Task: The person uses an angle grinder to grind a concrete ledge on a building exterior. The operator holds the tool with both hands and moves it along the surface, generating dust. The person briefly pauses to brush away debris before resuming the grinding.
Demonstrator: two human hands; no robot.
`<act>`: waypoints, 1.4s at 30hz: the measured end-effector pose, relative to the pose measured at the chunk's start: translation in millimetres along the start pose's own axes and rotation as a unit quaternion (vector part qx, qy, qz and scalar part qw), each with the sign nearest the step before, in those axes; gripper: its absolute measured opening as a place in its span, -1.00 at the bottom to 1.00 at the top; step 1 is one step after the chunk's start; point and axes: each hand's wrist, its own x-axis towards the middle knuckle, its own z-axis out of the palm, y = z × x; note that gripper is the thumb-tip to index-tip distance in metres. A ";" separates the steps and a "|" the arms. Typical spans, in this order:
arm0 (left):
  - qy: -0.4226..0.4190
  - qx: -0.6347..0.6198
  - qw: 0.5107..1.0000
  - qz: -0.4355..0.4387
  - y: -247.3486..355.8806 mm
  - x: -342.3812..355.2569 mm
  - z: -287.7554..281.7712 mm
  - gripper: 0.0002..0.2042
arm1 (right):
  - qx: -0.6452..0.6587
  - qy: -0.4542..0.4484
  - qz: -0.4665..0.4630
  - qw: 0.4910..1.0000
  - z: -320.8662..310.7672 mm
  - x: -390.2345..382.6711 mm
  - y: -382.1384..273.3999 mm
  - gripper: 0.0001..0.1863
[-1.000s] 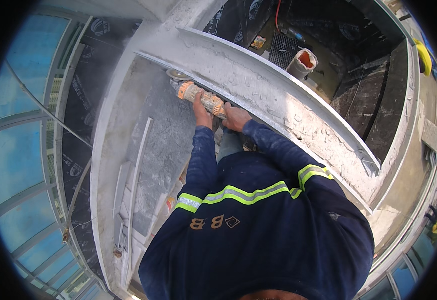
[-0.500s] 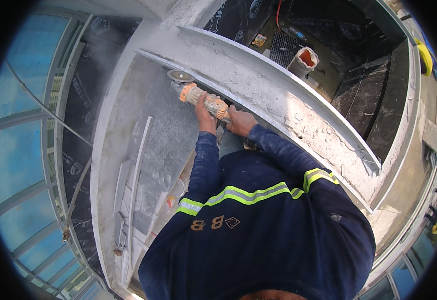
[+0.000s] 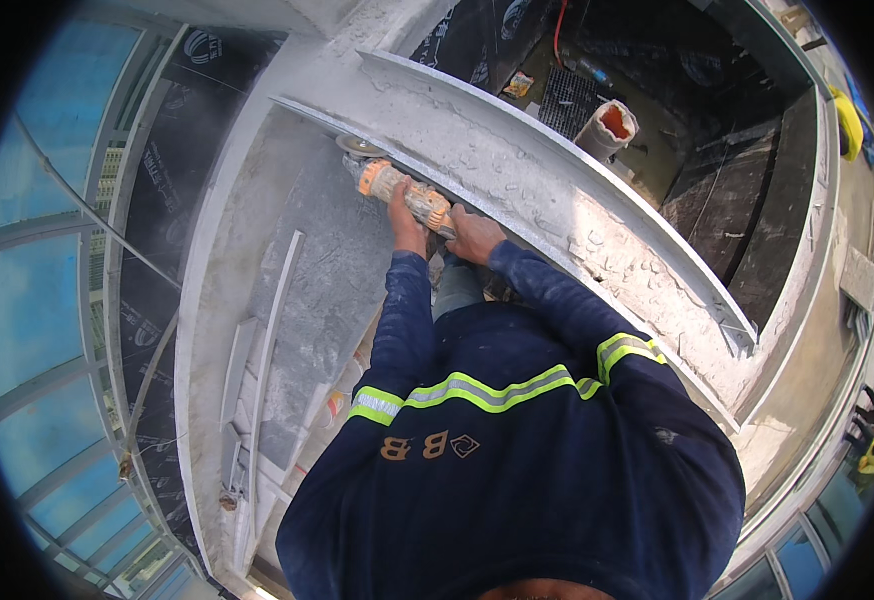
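An orange, dust-covered angle grinder (image 3: 385,180) is held in both my hands. My left hand (image 3: 406,222) wraps round the middle of its body, and my right hand (image 3: 475,236) grips the rear end. Its round disc (image 3: 359,146) lies at the near metal edge strip (image 3: 407,176) of the concrete ledge; whether it touches the strip I cannot tell. The rough pale ledge (image 3: 557,220) runs diagonally beyond my hands, with an upright metal strip (image 3: 597,165) along its far side.
Beyond the ledge is a dark-lined pit holding a broken-topped pipe (image 3: 607,130) and a black grid mat (image 3: 569,102). Long metal strips (image 3: 275,330) lie at my left on a dusty grey slab (image 3: 322,270). Glazed framing (image 3: 37,290) stands farther left. Haze hangs near the upper left.
The grinder has tilted slightly, so its disc shows less of its face and sits closer to the strip. My hands have shifted slightly left with it.
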 end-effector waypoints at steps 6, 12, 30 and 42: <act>-0.005 0.007 1.000 -0.006 0.4 2.5 -0.2 -0.78 | -0.008 -0.006 0.004 1.000 -2.0 0.1 -1.5 -0.52; 0.000 -0.007 1.000 -0.006 -5.6 -10.4 -3.6 -0.75 | -0.013 -0.007 -0.004 1.000 -1.0 -14.5 3.0 -0.50; 0.003 -0.022 1.000 0.008 -13.1 -5.0 -7.4 -0.72 | -0.012 -0.008 -0.015 1.000 -3.8 -12.8 6.2 -0.49; -0.004 -0.001 1.000 0.002 -10.8 12.1 -13.0 -0.69 | -0.011 -0.017 0.005 1.000 -4.2 -3.4 -0.9 -0.49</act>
